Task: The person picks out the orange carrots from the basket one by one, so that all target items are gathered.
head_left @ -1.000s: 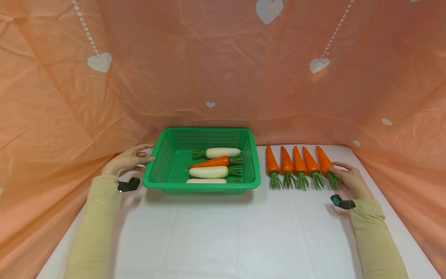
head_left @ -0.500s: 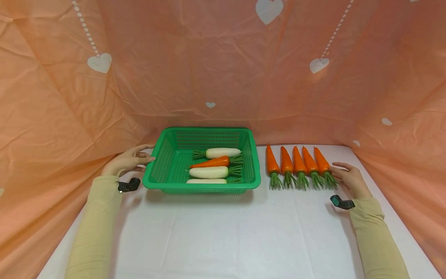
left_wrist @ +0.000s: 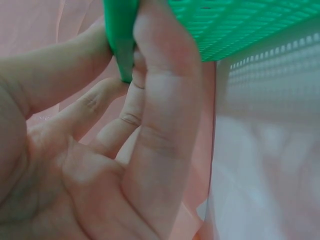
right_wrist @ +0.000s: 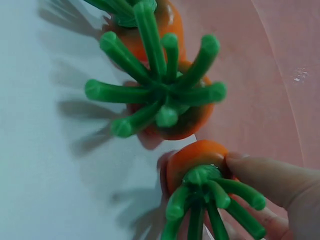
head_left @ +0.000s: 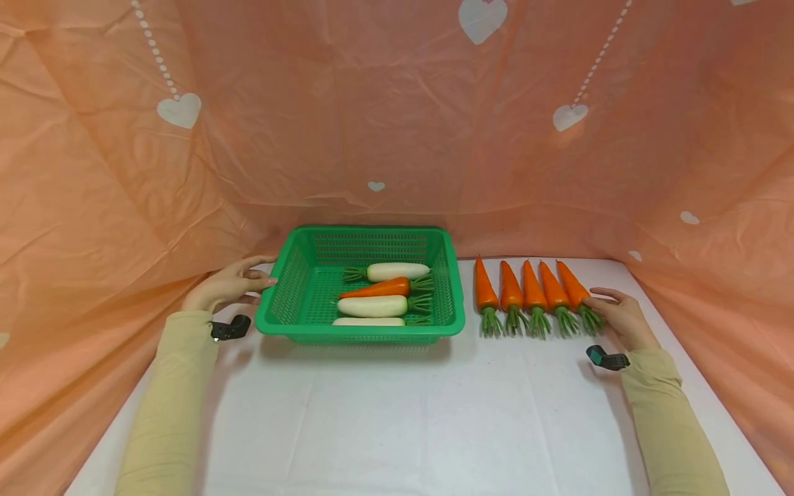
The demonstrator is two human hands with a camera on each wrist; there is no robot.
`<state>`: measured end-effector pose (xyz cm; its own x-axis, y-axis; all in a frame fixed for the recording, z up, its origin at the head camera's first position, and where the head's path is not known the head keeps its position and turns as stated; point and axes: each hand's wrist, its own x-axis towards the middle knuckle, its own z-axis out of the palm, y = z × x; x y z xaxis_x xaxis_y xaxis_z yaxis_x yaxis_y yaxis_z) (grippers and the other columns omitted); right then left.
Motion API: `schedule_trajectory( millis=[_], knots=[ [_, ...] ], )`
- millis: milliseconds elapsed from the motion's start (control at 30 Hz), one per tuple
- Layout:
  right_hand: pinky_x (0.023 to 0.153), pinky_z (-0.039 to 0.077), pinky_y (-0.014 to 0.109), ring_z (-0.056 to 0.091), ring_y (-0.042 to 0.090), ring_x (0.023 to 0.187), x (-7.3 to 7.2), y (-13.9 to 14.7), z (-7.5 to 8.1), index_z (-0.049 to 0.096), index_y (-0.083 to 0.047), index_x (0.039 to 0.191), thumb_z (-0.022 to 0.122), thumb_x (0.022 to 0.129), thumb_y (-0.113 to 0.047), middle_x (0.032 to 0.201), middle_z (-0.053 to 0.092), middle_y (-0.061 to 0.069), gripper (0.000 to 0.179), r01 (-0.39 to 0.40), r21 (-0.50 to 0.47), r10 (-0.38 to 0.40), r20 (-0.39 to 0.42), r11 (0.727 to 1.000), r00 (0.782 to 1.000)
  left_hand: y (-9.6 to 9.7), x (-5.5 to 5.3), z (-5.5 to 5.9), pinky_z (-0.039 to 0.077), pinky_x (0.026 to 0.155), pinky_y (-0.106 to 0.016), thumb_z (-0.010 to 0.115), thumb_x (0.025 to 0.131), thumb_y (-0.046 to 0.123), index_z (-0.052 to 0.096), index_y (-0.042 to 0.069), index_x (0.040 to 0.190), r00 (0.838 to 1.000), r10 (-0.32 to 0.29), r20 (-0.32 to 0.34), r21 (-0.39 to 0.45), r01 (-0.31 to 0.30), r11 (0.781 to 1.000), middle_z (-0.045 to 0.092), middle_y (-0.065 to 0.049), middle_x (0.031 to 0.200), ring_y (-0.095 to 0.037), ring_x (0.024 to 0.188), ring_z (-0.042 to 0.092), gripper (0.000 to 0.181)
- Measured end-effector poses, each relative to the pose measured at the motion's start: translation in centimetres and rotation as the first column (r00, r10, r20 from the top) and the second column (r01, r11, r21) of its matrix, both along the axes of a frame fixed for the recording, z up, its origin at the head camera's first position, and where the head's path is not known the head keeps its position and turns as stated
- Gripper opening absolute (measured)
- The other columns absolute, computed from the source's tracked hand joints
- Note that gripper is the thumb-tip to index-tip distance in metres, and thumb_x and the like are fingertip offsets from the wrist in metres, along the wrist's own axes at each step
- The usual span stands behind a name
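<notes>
My left hand (head_left: 225, 284) grips the left rim of a green plastic basket (head_left: 360, 331); in the left wrist view the rim (left_wrist: 120, 37) sits between the thumb and fingers. Inside the basket lie a carrot (head_left: 384, 288) and several white radishes (head_left: 375, 306) with green stems. On the right, my right hand (head_left: 625, 320) holds the end carrot (head_left: 571, 284) of a row near its stem end. The right wrist view shows the thumb on one side of that carrot (right_wrist: 197, 156) and a fingertip on the other. Its tip leans left.
Several more carrots (head_left: 511, 286) lie side by side between the basket and my right hand, tips pointing away, stems toward me. A white cloth covers the table (head_left: 397, 420). Orange curtain (head_left: 397, 138) with white hearts rises behind and on both sides.
The end carrot has shifted left toward its neighbour, and its tip now leans further left. My right hand has moved only slightly. My left hand and the basket stay put.
</notes>
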<state>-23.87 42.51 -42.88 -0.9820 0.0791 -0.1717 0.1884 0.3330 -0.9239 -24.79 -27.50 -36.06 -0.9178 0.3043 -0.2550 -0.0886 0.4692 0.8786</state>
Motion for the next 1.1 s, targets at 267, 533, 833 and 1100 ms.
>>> schedule_trajectory(
  millis=[267,533,833,1100],
  knots=[
    [0.074,0.050,0.017,0.060,-0.003,0.082,-0.3,0.7,0.7,0.034,0.010,0.138,0.058,0.097,-0.026,0.088,0.061,-0.017,0.060,-0.068,-0.039,0.067,-0.015,0.997,0.998,0.1,0.0,0.1,0.052,0.077,-0.034,0.057,0.098,0.020,0.015,0.007,0.153,1.000,-0.006,0.008,0.005,0.006,1.000,0.055,-0.014,0.109,-0.018,0.090,0.058,0.070],
    [0.075,0.050,0.016,0.060,-0.002,0.084,-1.8,0.2,4.4,0.053,-0.014,0.116,0.056,0.098,-0.014,0.098,0.058,-0.017,0.018,-0.152,-0.191,0.133,-0.107,0.970,0.985,0.2,0.1,0.5,0.053,0.076,-0.034,0.059,0.097,0.019,0.017,0.006,0.153,1.000,0.002,-0.009,0.000,-0.002,1.000,0.056,-0.011,0.105,-0.015,0.087,0.059,0.070],
    [0.098,0.042,0.029,0.051,0.008,0.112,-4.3,-5.6,9.7,0.024,-0.002,0.149,0.055,0.099,-0.030,0.142,0.031,0.013,0.065,-0.292,0.035,0.294,-0.083,0.956,0.952,0.3,0.2,0.4,0.053,0.076,-0.033,0.058,0.098,0.018,0.018,0.006,0.152,1.000,0.011,-0.002,0.019,-0.011,1.000,0.057,-0.011,0.103,-0.017,0.086,0.059,0.069],
    [0.102,0.037,0.042,0.043,0.029,0.126,-5.7,-12.8,12.5,0.035,-0.006,0.145,0.059,0.097,-0.024,0.143,0.039,0.018,0.057,-0.418,0.082,0.425,-0.112,0.905,0.898,0.2,0.3,0.2,0.052,0.076,-0.033,0.056,0.099,0.017,0.017,0.005,0.152,1.000,0.004,-0.007,0.009,-0.004,1.000,0.056,-0.016,0.110,-0.017,0.089,0.059,0.067]
  ],
)
